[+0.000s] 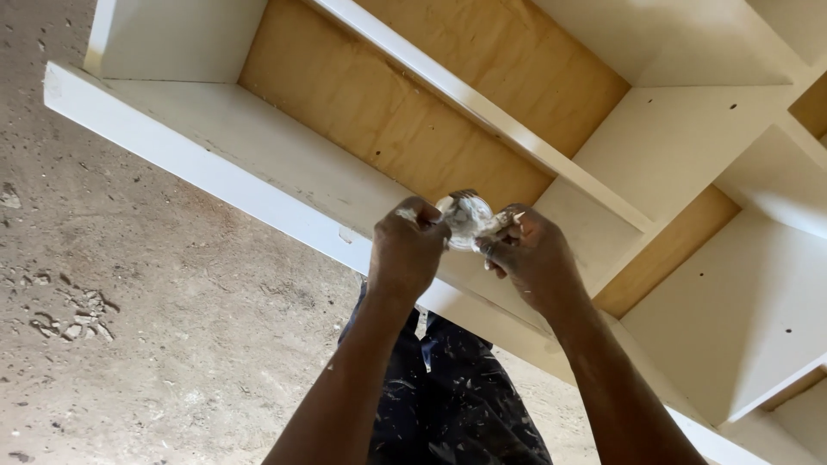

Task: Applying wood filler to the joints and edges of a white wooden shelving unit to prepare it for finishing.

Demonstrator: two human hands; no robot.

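Both hands — left hand (pixel 407 250), right hand (pixel 527 254) — clench a putty-smeared lump (pixel 465 220) over the shelf unit (pixel 258 164), whose panels are white, its ply backs bare.

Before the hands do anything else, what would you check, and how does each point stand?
1. Both hands on the thing: ok. The left hand and right hand pinch a small whitish crumpled wad between them.
2. What the wad is: cannot tell, paper or cloth.
3. Wad touching the cabinet: cannot tell; it is seen in front of the white shelf unit.
4. Hands clean: not ok, white smears on the fingers.
5. Ground underfoot: not ok, the concrete floor shows dust and crumbs.
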